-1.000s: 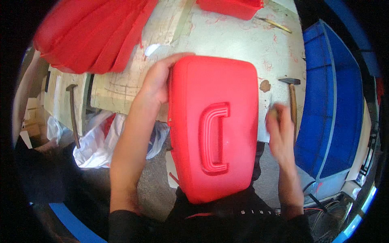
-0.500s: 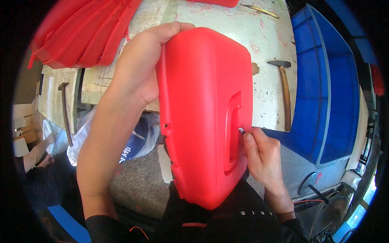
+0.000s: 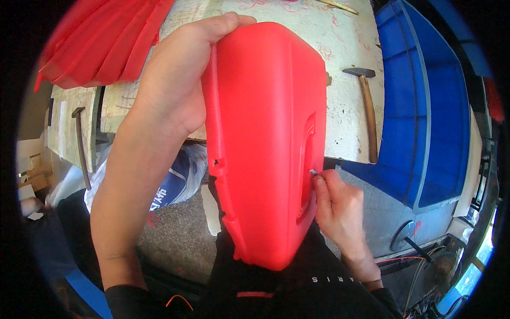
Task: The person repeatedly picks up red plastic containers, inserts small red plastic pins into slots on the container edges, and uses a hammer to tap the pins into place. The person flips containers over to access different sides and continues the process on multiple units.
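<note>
A hollow, box-like red plastic part (image 3: pixel 255 133) stands upright before me, its lower end resting against my dark clothing. My left hand (image 3: pixel 183 69) is closed round its upper left edge, with the fingertips hidden behind it. On the right face is a long recess with a stepped border. At that recess my right hand (image 3: pixel 340 202) pinches a small tool with a thin metal tip (image 3: pixel 313 172); the tip touches the recess's edge. The rest of the tool is inside my fist, so its exact kind cannot be made out.
A hammer (image 3: pixel 366 109) lies on the pale worktable (image 3: pixel 345 135), with red shavings about. Ribbed red parts (image 3: pixel 101 48) are at upper left, near another hammer (image 3: pixel 81 143). A blue crate (image 3: pixel 404 106) stands right, a stuffed bag (image 3: pixel 186 175) below the table. Another person's hand (image 3: pixel 32 206) shows far left.
The red part has turned a little, so its recess looks narrower. My right hand with the tool has moved slightly toward me along the recess. The whole view has shifted a little.
</note>
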Demonstrator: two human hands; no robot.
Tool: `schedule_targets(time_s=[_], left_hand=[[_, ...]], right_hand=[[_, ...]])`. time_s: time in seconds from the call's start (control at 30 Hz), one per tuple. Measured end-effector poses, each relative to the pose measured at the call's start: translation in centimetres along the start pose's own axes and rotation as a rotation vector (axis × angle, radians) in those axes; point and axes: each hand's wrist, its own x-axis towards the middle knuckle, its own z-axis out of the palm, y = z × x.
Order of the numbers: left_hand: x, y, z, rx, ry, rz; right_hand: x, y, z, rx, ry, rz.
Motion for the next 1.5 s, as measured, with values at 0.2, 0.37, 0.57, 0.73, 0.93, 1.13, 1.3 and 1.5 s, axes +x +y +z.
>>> schedule_targets(time_s=[0.2,0.37,0.57,0.73,0.93,1.13,1.3,1.5], left_hand=[[-0.2,0.2,0.6,0.026,0.004,0.014],[-0.5,0.1,0.9,0.026,0.035,0.045],[-0.3,0.1,0.5,0.037,-0.087,0.037],[-0.5,-0.3,0.8,0.003,0.020,0.058],[-0.7,-0.5,0.9,0.029,0.022,0.058],[-0.6,-0.3,0.7,0.031,0.050,0.028],[-0.9,0.2,1.0,0.003,0.030,0.023],[-1.3,-0.1,1.3,-0.001,0.040,0.046]], right_hand=[[0.2,0.0,-0.3,0.074,0.017,0.007],[1.6,-0.2,-0.2,0.065,0.096,-0.052],[1.5,-0.3,0.1,0.020,0.086,0.017],[0.6,0.1,0.2,-0.007,0.068,-0.016],[-1.7,0.6,0.6,-0.033,0.045,0.016],[-3.1,0.4,-0.3,0.068,-0.070,0.039],[0.0,0.3,-1.0,0.022,0.056,-0.071],[1.6,0.2,-0.2,-0.040,0.108,-0.109]])
